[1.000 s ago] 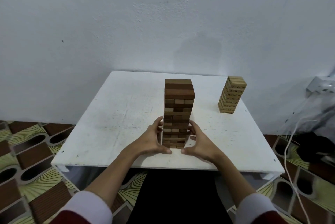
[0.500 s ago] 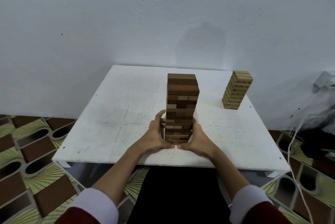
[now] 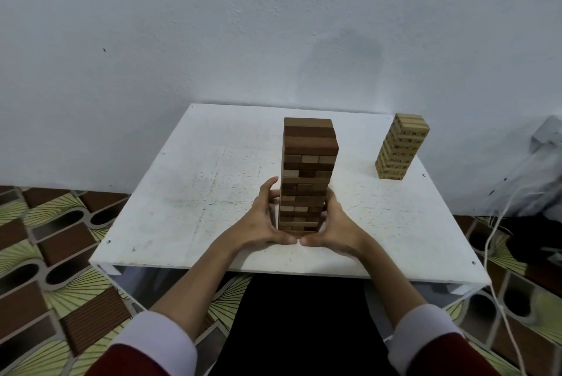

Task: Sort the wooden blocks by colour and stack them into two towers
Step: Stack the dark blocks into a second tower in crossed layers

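A tall tower of dark and mid-brown wooden blocks (image 3: 308, 162) stands upright near the middle of the white table (image 3: 188, 208). My left hand (image 3: 263, 223) cups its lower left side, with the fingers up along the side and the thumb across the front of the base. On the lower right side my right hand (image 3: 336, 228) does the same. The two thumb tips almost meet in front of the bottom row. A shorter tower of light, pale-yellow blocks (image 3: 401, 147) stands alone at the table's far right, near the wall.
The table stands against a white wall. Its front edge (image 3: 273, 269) is just beyond my wrists. White cables (image 3: 498, 223) and dark items lie on the patterned floor to the right.
Both hands have closed in on the brown tower's base, and the thumbs have come nearly together. The view has shifted slightly. Neither tower has visibly moved.
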Motion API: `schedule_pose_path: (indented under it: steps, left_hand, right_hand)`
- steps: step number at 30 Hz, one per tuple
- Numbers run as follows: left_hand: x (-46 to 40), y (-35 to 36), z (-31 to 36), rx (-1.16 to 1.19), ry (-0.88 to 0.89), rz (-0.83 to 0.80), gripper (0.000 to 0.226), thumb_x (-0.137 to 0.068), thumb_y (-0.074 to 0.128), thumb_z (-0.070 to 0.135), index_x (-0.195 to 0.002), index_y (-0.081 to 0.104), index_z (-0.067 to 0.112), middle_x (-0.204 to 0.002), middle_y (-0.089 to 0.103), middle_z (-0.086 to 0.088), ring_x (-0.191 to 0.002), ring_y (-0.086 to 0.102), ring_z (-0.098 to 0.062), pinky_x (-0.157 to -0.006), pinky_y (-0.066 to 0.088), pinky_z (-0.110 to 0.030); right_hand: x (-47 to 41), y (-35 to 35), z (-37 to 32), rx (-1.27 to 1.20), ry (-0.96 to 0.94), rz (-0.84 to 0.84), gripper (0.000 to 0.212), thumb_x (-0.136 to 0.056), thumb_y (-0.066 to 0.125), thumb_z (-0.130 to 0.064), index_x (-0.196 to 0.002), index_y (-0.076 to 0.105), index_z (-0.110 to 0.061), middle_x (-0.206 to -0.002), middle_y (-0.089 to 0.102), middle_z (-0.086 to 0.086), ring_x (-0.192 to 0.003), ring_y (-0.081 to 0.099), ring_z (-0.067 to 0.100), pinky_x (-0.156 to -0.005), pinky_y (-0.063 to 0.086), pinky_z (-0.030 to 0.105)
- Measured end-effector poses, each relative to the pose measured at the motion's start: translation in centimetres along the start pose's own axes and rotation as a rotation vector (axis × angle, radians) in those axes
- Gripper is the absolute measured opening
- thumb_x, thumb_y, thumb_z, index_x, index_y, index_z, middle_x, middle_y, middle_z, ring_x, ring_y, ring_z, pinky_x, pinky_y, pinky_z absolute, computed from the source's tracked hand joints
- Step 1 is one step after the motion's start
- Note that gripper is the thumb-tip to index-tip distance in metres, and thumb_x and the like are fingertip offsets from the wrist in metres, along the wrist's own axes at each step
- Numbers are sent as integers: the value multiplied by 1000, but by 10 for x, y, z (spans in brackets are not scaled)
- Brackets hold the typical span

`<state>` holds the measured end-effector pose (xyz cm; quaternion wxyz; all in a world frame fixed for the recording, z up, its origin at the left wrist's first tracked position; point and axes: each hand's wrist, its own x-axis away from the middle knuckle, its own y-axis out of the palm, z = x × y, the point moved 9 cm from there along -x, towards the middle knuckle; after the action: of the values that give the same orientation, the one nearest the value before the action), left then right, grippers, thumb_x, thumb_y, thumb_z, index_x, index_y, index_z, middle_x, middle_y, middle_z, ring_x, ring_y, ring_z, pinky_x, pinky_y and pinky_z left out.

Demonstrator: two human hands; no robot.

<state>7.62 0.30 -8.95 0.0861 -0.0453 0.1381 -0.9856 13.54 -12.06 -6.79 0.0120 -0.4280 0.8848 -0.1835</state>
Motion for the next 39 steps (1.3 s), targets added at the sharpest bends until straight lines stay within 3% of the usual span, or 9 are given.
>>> schedule_pose_path:
  steps: [2,4,8,11,14,18,27,33,39]
  left_hand:
    - [2,-3,7,17,18,-3,125,-56,90,15,-147,7,34,-139,36,1,-130,41,-14,-95,50,-25]
    - [2,-7,15,-3,39,13,123,-59,89,12,-148,6,31,-138,37,3,-129,39,-10,-90,45,-11]
    - [0,-8,23,-26,56,15,122,-54,88,27,-147,8,32,-134,42,3,-128,43,-10,-105,39,-28]
    - [-1,-8,27,-31,57,21,120,-57,89,23,-147,10,31,-132,44,5,-127,44,-10,-103,39,-25]
    - [-2,-11,31,-37,71,31,119,-58,88,19,-147,10,30,-130,45,3,-125,46,-12,-106,40,-31]
    - [-3,-13,33,-45,67,36,118,-56,86,23,-146,11,31,-128,47,2,-123,48,-11,-110,38,-44]
    - [-5,-13,34,-40,57,43,120,-53,88,29,-146,12,32,-126,51,-2,-121,51,-15,-107,40,-48]
    - [-6,-14,37,-29,55,40,122,-51,88,31,-146,11,32,-126,51,-2,-122,50,-16,-108,38,-47]
    - [-6,-15,39,-10,66,52,118,-53,87,24,-146,14,29,-124,54,-1,-120,51,-13,-108,38,-48]
  right_hand:
    - [2,-4,-7,-42,-27,-16,115,-65,79,8,-148,4,-16,-137,35,4,-93,59,-9,-63,48,6]
    - [2,-6,-12,-50,-46,-21,114,-64,82,2,-147,6,-16,-137,35,4,-99,55,-4,-65,46,3]
    - [-1,-10,-15,-38,-79,10,99,-65,82,0,-139,21,-25,-126,44,-2,-112,44,0,-72,40,-2]
    - [-4,-13,-13,-43,-75,28,98,-66,83,-2,-140,23,-25,-124,46,-7,-113,44,-1,-77,40,0]
    - [-7,-18,-10,-40,-61,48,107,-63,86,-13,-145,18,-23,-132,45,-8,-121,43,4,-96,34,19]
    - [-7,-22,-12,-33,-65,61,106,-59,86,-22,-144,22,-25,-132,47,-7,-125,43,9,-104,32,31]
    - [-9,-21,-16,-24,-67,61,96,-65,85,-11,-138,26,-32,-126,49,-11,-118,47,5,-108,33,37]
    - [-9,-19,-20,-38,-75,44,100,-57,83,-22,-137,26,-35,-131,48,-7,-122,45,9,-106,32,35]
    - [-10,-19,-21,-49,-79,51,101,-58,84,-19,-140,27,-31,-132,50,-4,-124,46,12,-110,32,43]
